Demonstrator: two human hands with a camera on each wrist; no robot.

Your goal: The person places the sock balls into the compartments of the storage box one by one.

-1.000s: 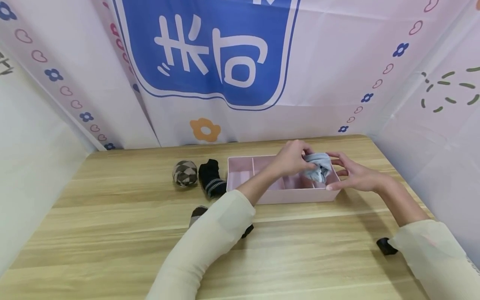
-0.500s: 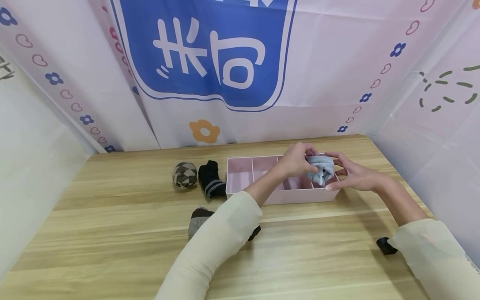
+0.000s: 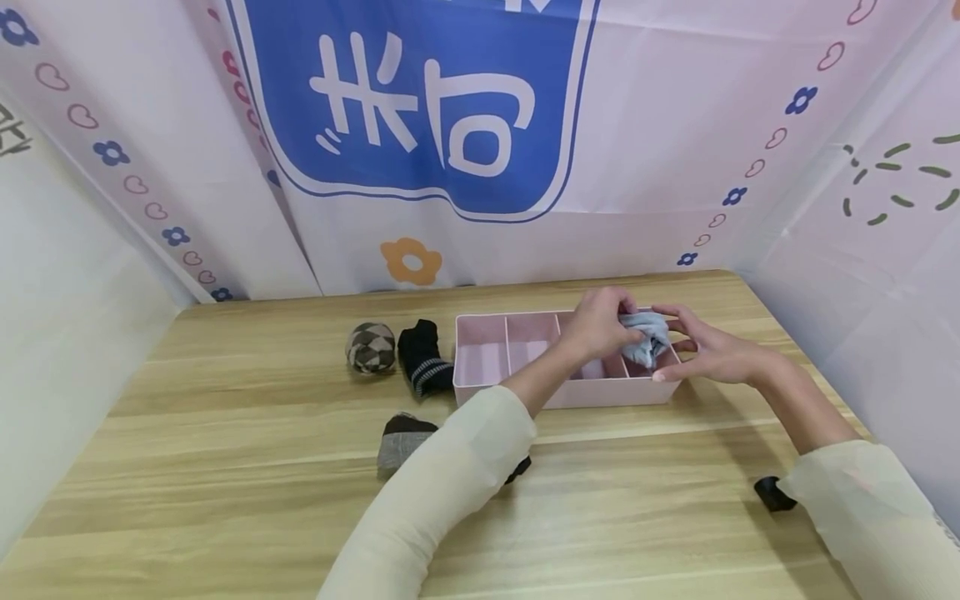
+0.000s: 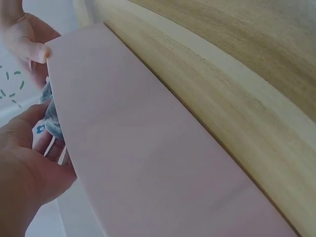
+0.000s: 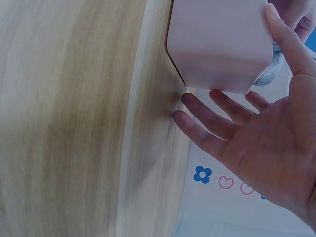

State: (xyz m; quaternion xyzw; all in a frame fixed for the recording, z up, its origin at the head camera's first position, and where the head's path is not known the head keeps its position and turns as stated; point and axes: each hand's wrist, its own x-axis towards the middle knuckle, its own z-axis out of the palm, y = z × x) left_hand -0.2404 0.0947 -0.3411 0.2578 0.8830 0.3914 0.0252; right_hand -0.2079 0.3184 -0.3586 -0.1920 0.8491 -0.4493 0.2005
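A light blue rolled sock (image 3: 648, 340) sits partly down in the rightmost compartment of a pink divided box (image 3: 607, 393). My left hand (image 3: 600, 323) reaches across the box and pinches the sock's left side between thumb and fingers. At the box's right end is my right hand (image 3: 712, 350), fingers spread and fairly straight. Its thumb touches the front right corner of the rim, as the right wrist view also shows. In the left wrist view the box's front wall (image 4: 138, 133) hides most of the sock (image 4: 52, 116).
Left of the box lie a checkered balled sock (image 3: 371, 348) and a black sock with striped bands (image 3: 424, 358). A grey and dark sock (image 3: 401, 446) lies nearer, partly behind the left sleeve. A small black object (image 3: 774, 493) is by the right sleeve. Printed cloth (image 3: 645, 167) hangs behind the table.
My left hand has moved slightly right with the light blue sock, which now sits a little further right in the end compartment. My right hand and the box have stayed in place.
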